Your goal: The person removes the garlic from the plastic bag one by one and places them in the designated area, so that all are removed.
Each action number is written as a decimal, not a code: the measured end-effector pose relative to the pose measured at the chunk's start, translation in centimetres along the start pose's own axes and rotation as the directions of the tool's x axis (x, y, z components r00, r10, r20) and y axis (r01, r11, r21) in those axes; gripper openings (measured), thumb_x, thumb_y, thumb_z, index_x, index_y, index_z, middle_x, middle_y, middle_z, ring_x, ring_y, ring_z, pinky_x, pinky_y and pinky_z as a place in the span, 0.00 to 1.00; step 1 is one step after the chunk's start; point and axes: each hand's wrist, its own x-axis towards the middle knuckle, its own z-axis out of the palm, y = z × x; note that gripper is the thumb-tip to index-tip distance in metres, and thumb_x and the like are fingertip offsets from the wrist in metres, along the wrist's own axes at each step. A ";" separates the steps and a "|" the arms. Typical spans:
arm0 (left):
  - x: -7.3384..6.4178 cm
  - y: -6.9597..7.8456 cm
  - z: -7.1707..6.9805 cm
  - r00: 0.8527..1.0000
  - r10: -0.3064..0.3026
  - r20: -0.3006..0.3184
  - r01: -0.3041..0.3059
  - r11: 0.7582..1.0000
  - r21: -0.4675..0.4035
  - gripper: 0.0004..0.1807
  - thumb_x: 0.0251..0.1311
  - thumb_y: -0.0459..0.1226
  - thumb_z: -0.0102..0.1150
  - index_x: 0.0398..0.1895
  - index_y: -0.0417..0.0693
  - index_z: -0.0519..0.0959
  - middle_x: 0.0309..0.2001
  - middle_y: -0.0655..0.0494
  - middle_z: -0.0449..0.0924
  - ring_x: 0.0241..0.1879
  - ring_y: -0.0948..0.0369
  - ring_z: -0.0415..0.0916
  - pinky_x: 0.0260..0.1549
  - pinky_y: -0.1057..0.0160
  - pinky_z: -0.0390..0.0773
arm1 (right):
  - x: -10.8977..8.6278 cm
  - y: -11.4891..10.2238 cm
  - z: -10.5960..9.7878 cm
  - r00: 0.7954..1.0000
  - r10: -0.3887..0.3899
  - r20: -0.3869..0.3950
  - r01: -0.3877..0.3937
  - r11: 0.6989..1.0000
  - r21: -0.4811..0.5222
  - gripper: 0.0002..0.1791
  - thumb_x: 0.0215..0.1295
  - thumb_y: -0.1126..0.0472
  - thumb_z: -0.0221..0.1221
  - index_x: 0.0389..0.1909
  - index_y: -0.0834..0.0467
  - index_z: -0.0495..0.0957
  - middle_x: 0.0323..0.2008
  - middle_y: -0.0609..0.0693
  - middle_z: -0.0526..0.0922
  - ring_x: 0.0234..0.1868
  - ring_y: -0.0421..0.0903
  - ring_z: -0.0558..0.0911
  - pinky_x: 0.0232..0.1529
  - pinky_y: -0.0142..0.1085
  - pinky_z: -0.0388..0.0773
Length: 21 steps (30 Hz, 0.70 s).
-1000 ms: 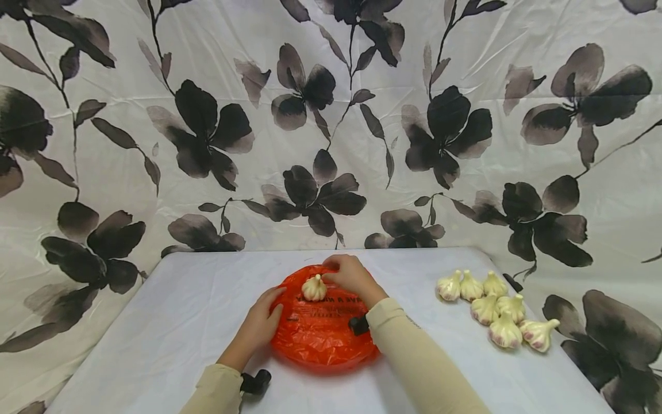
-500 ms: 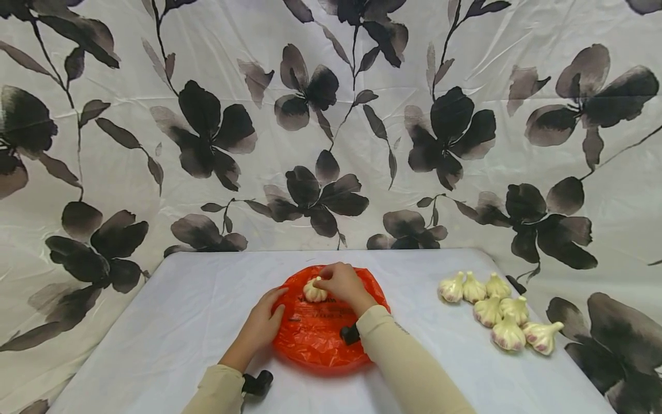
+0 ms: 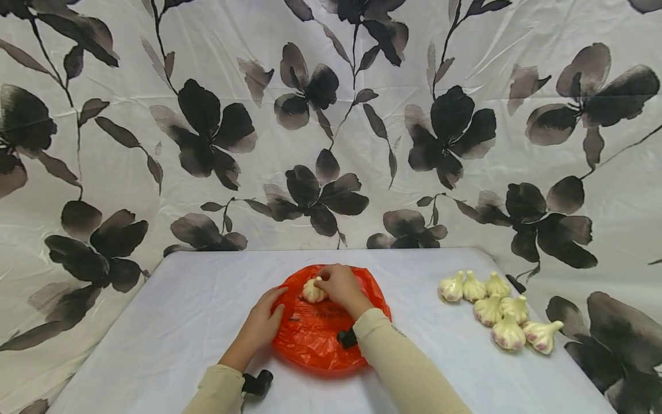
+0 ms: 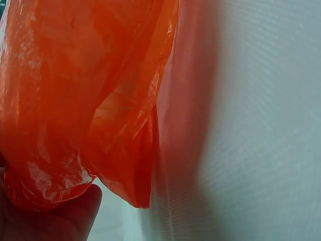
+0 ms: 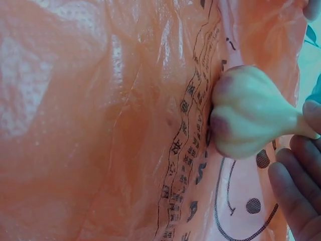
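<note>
A red plastic bag (image 3: 323,339) with dark printing lies rounded and wrinkled in the middle of the white table. My left hand (image 3: 261,322) holds its left side, with the thumb toward me; in the left wrist view its fingers (image 4: 75,213) are at the bag's edge. With my right hand (image 3: 341,287) I pinch a garlic bulb (image 3: 312,291) by its stem, over the bag's far part. In the right wrist view the same garlic bulb (image 5: 251,113) lies sideways against the printed plastic, with purple patches at its base. What is inside or under the bag is hidden.
Several more garlic bulbs (image 3: 508,332) sit in a cluster at the table's right side, near its edge. The white table (image 3: 170,322) ends at a floral cloth backdrop (image 3: 320,144) behind. Small black devices are worn at both wrists.
My right hand has moved a little toward me and left onto the garlic bulb's stem, pinching it. The bulb stays at nearly the same spot. My left hand has hardly moved.
</note>
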 end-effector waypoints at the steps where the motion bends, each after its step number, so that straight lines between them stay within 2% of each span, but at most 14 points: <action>1: 0.0 0.0 0.0 1.000 0.001 0.000 -0.001 1.000 0.001 0.25 0.70 0.36 0.46 0.70 0.47 0.64 0.72 0.42 0.59 0.71 0.42 0.58 0.67 0.39 0.62 | 0.0 0.0 0.0 1.000 -0.002 0.002 0.002 1.000 0.002 0.11 0.62 0.57 0.64 0.42 0.57 0.85 0.40 0.50 0.87 0.45 0.48 0.83 0.48 0.42 0.81; 6: -0.1 -0.1 -0.1 1.000 0.011 -0.010 -0.011 1.000 0.011 0.25 0.70 0.36 0.45 0.70 0.46 0.64 0.72 0.42 0.59 0.71 0.42 0.58 0.67 0.39 0.62 | -0.1 -0.2 0.0 1.000 -0.013 0.010 0.013 1.000 0.001 0.11 0.63 0.58 0.63 0.44 0.58 0.85 0.40 0.50 0.87 0.45 0.48 0.83 0.48 0.42 0.81; 15: 0.0 -0.3 -0.1 1.000 -0.011 -0.008 0.011 1.000 0.001 0.25 0.71 0.35 0.45 0.71 0.48 0.64 0.72 0.43 0.58 0.71 0.42 0.58 0.66 0.39 0.62 | -0.2 -0.2 -0.8 1.000 -0.016 -0.007 0.016 1.000 -0.002 0.12 0.62 0.58 0.64 0.46 0.56 0.84 0.39 0.48 0.86 0.43 0.45 0.83 0.44 0.38 0.81; 21: 0.1 -0.4 0.0 1.000 -0.007 -0.003 0.007 1.000 0.001 0.25 0.71 0.36 0.45 0.71 0.47 0.64 0.72 0.42 0.59 0.71 0.42 0.58 0.66 0.39 0.62 | -0.4 -0.3 -1.4 0.996 -0.090 -0.014 0.091 0.995 0.030 0.12 0.62 0.61 0.63 0.45 0.60 0.84 0.38 0.50 0.87 0.42 0.47 0.84 0.44 0.38 0.81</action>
